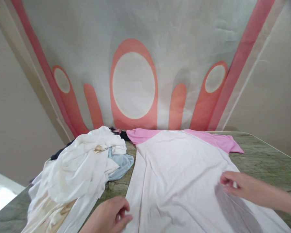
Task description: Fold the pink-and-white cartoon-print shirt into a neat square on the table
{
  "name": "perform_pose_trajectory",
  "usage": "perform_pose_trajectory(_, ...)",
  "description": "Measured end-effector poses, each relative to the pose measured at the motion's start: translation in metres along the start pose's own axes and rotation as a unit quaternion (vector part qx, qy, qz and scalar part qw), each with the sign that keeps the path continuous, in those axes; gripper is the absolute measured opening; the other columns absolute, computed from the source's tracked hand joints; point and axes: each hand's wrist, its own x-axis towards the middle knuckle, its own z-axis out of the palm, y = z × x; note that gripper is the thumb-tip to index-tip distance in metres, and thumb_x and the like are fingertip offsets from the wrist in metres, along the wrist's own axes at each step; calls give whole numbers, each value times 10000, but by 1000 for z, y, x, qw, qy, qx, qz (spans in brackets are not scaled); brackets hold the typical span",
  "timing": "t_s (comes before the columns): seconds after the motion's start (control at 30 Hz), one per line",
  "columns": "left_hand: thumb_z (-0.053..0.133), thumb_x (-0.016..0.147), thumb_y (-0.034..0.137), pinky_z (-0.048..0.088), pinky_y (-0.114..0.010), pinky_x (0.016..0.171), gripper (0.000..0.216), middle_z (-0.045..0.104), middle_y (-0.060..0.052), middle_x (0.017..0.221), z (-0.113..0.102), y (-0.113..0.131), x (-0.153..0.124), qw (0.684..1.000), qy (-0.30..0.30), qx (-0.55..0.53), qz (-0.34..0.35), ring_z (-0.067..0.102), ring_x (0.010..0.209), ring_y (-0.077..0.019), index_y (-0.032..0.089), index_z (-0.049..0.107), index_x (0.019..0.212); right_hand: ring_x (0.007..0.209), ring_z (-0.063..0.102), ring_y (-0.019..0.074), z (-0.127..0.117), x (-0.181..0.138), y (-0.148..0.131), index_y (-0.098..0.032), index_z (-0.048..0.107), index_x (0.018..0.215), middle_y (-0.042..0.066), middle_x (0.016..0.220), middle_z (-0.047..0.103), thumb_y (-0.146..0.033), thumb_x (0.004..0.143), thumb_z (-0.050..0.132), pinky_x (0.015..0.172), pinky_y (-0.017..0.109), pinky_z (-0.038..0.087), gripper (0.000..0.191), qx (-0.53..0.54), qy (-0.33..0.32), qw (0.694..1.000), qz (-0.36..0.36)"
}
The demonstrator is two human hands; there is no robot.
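Observation:
A pale pink T-shirt [179, 168] with bright pink sleeves lies spread flat on the green-grey table [264, 155]. My left hand [110, 215] is at the shirt's near left edge, fingers curled and pinching the fabric. My right hand [235, 186] rests on the shirt's right side, fingers closed and gripping a fold of cloth.
A heap of white clothes [75, 174] with a light blue garment [122, 163] and something dark beneath lies on the table's left. A wall hanging [133, 84] with coral ovals and stripes stands behind the table. The table's right edge runs diagonally at far right.

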Motion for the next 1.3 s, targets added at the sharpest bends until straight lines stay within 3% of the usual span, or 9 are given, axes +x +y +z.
perform_pose_trajectory(0.13, 537, 726, 315, 355, -238, 600, 154, 608, -3, 728, 3, 7, 28, 996, 27, 56, -71, 556, 663, -155, 190, 585, 800, 1047, 530, 231, 8, 109, -47, -171, 570, 1091, 115, 1132, 583, -321, 793, 485, 909, 343, 386, 345, -14, 65, 994, -90)
perform_pose_trajectory(0.23, 547, 707, 316, 353, -254, 610, 171, 617, -15, 774, 7, 8, 27, 992, 19, 67, -102, 570, 704, -175, 191, 591, 815, 1122, 479, 231, 34, 171, -94, -133, 517, 1187, 136, 1221, 530, -315, 796, 491, 946, 335, 348, 431, -23, 73, 987, -141)
perform_pose_trajectory(0.47, 520, 728, 259, 362, -232, 638, 104, 609, 0, 785, 8, 3, 11, 992, 14, 18, -126, 560, 735, -155, 197, 575, 791, 1096, 492, 235, 76, 259, -202, -124, 548, 1149, 156, 1179, 550, -291, 813, 528, 930, 316, 333, 376, -32, 66, 986, -151)
perform_pose_trajectory(0.6, 484, 748, 221, 355, -224, 621, 104, 602, -11, 754, 5, 2, 13, 993, -3, 7, -120, 554, 716, -155, 183, 580, 733, 1019, 532, 230, 94, 280, -250, -129, 554, 1129, 152, 1133, 573, -353, 818, 534, 879, 303, 365, 384, -14, 77, 985, -152)
perform_pose_trajectory(0.73, 474, 748, 198, 356, -225, 632, 95, 598, -12, 766, -1, -1, 14, 994, -25, -8, -104, 547, 728, -155, 174, 566, 748, 967, 559, 236, 111, 285, -275, -142, 560, 1108, 149, 1117, 578, -399, 809, 543, 810, 306, 398, 394, 2, 82, 987, -138)
perform_pose_trajectory(0.9, 487, 751, 218, 355, -215, 607, 71, 591, -3, 734, -6, -7, 12, 994, -53, -29, -95, 536, 695, -147, 172, 533, 722, 939, 577, 237, 120, 294, -272, -155, 595, 1020, 127, 1054, 618, -366, 843, 483, 750, 310, 412, 297, 23, 83, 993, -77)
perform_pose_trajectory(1.07, 452, 780, 237, 341, -197, 564, 95, 560, 23, 677, -17, -6, 1, 991, 0, -77, -109, 509, 637, -119, 182, 477, 706, 913, 588, 222, 120, 303, -259, -172, 624, 934, 91, 999, 652, -366, 857, 440, 721, 299, 416, 279, 55, 81, 994, -48)
perform_pose_trajectory(1.2, 429, 795, 327, 340, -175, 514, 165, 487, 48, 608, -26, -15, -7, 975, 1, -184, -125, 481, 571, -99, 196, 419, 694, 919, 586, 194, 117, 298, -260, -191, 628, 956, 53, 1012, 660, -359, 867, 433, 754, 286, 420, 273, 91, 83, 989, -82)
perform_pose_trajectory(1.3, 452, 762, 345, 360, -174, 522, 158, 454, 53, 609, -19, -27, -10, 963, 18, -239, -124, 479, 583, -101, 203, 400, 715, 960, 579, 170, 112, 287, -264, -213, 625, 1024, 24, 1067, 653, -290, 860, 465, 818, 268, 413, 242, 115, 78, 981, -138)
